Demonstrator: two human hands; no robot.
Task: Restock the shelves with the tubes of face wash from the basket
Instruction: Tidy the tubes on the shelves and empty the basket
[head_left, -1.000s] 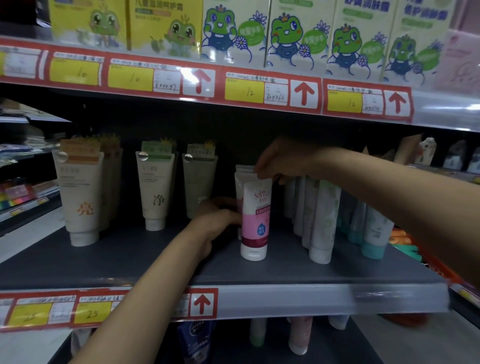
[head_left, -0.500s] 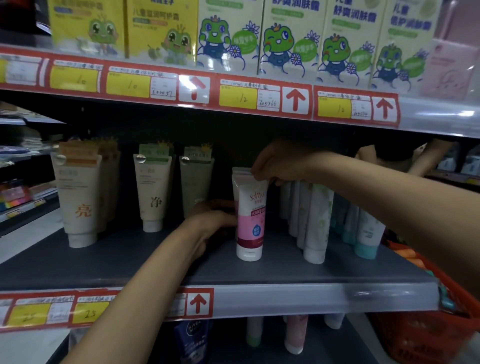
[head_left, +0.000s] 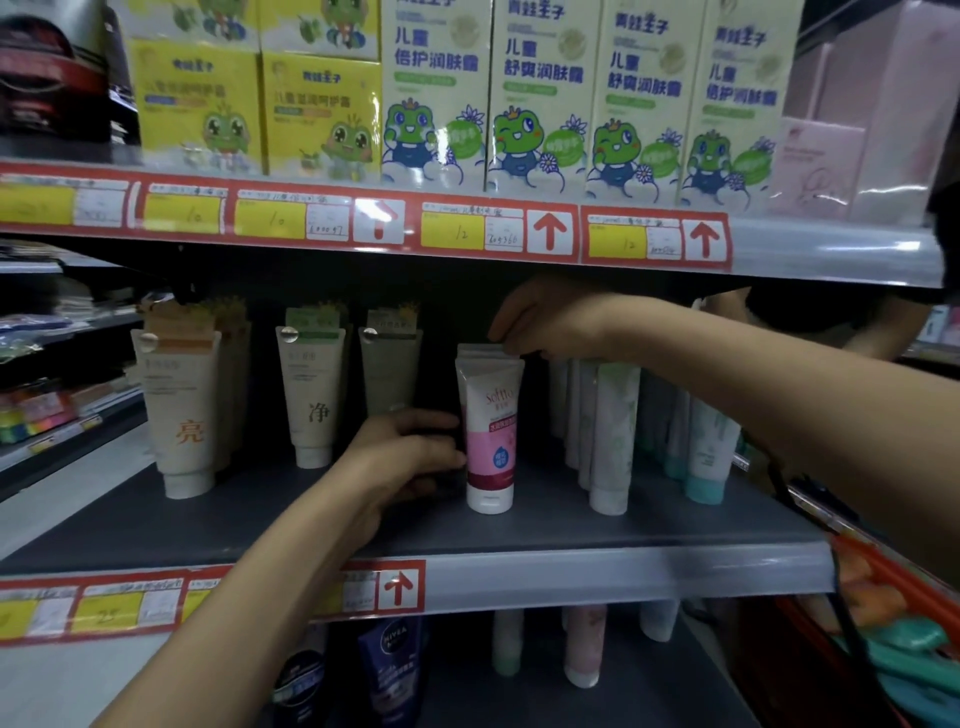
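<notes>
Where the fingers (head_left: 511, 343) of the right hand (head_left: 550, 322) curl down, they pinch the flat crimped top of the pink tube (head_left: 491, 441); the thumb is out of sight. Lower down, the left hand (head_left: 410, 452) has its fingers (head_left: 447, 460) bent, thumb and fingertips closed against the tube's left side at the pink band, gripping it there; how far they reach behind it is hidden. The tube stands upright on its white cap on the grey shelf (head_left: 208, 525), at the front of a short row, with the crimps of like tubes (head_left: 475, 352) showing just behind it. Just to its right stand white tubes (head_left: 608, 441), then teal-capped tubes (head_left: 706, 452) under the right forearm. Well apart to the left stand cream tubes (head_left: 182, 415) in three rows. Along the shelf's front edge run red and yellow price tags (head_left: 104, 613). On the shelf above stand frog boxes (head_left: 535, 93), yellow ones at the left. Below, more tubes (head_left: 584, 649) and a dark blue Nivea tube (head_left: 389, 665) show. At the lower right sits the red basket (head_left: 789, 639), holding orange and teal tubes, blurred
</notes>
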